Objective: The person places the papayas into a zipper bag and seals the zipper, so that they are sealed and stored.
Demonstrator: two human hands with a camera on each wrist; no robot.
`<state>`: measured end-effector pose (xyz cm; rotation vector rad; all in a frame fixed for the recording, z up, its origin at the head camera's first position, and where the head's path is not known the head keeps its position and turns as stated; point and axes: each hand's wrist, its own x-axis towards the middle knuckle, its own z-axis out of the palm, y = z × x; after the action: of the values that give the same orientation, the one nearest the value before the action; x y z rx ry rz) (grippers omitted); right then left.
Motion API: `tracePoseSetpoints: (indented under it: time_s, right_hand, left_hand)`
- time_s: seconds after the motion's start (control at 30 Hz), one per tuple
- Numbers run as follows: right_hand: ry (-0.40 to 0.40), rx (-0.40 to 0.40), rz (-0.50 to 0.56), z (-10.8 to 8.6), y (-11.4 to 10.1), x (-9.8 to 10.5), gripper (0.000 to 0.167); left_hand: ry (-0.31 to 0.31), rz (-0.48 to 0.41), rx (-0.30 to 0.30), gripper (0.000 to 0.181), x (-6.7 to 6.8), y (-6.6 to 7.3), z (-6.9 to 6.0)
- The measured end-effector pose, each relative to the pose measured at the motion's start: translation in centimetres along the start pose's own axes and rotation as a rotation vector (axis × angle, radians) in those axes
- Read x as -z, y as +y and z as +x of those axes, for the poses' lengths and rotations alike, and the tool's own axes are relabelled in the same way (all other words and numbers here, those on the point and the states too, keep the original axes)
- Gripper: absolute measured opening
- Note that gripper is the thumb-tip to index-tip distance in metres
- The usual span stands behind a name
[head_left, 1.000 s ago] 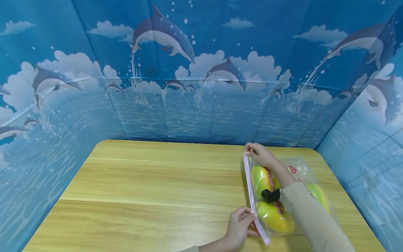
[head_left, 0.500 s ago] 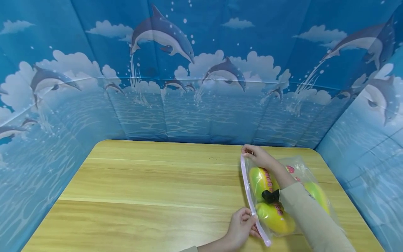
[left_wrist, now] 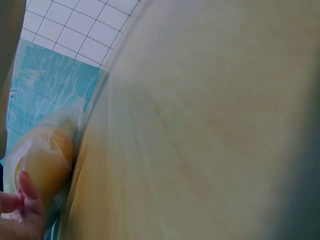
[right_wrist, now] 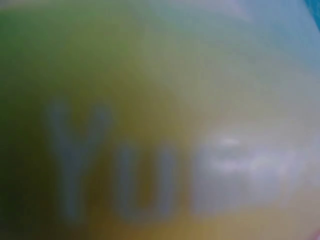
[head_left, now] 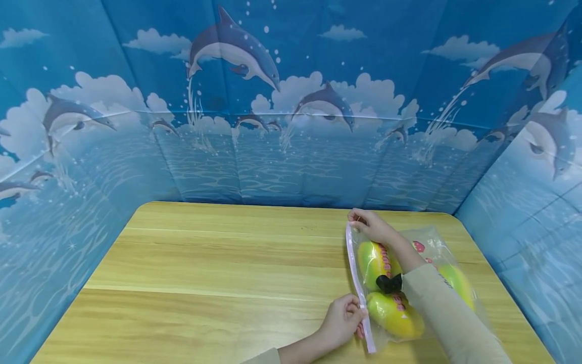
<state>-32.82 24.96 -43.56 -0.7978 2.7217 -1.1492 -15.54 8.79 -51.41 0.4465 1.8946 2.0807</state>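
Note:
A clear zip bag [head_left: 429, 237] with a pink closure strip [head_left: 352, 260] lies at the right of the table. Inside it are yellow-green mangoes [head_left: 394, 314], three of them visible in the head view. My right hand [head_left: 369, 224] pinches the far end of the strip, its forearm reaching across the bag. Nearer the front, my left hand [head_left: 341, 318] pinches the strip between thumb and fingers. The left wrist view shows part of the left hand [left_wrist: 27, 205] beside the bagged mango [left_wrist: 47, 162]. A blurred mango [right_wrist: 150, 90] behind printed letters fills the right wrist view.
A wooden table [head_left: 204, 273] extends to the left of the bag. Blue dolphin-print curtains [head_left: 273, 162] stand along its back and sides. A small black device [head_left: 389, 284] sits by the right cuff, above the mangoes.
The strip has shifted a little to the left, its near end most of all. My left hand has moved slightly left and away from the front edge; the right hand has edged left.

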Motion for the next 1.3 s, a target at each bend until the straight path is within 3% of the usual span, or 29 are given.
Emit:
tracePoseSetpoints:
  time_s: [0.17,0.3,0.63,0.83,0.97,1.3]
  right_hand:
    - [0.006,0.004,-0.001,0.1,0.5,0.0,0.009]
    - [0.009,0.011,-0.016,0.2,0.6,0.1,0.014]
    - [0.021,0.027,-0.027,0.2,0.5,0.2,0.011]
    - [0.097,0.007,-0.040,0.1,0.7,0.8,0.006]
    - [0.066,0.013,-0.060,0.3,0.6,0.8,0.007]
    - [0.075,0.017,-0.085,0.3,0.4,0.7,0.007]
  left_hand:
    - [0.040,-0.122,0.074,0.009,0.0,0.3,-0.2]
    - [0.044,-0.190,0.087,0.014,0.0,0.4,-0.4]
    - [-0.013,-0.199,0.085,0.013,0.0,0.2,-0.5]
    - [-0.133,-0.180,0.065,0.018,-0.2,-0.4,-1.3]
    - [-0.184,-0.173,0.066,0.020,-0.3,-0.5,-1.8]
    - [-0.229,-0.145,0.085,0.020,0.1,-0.3,-1.8]
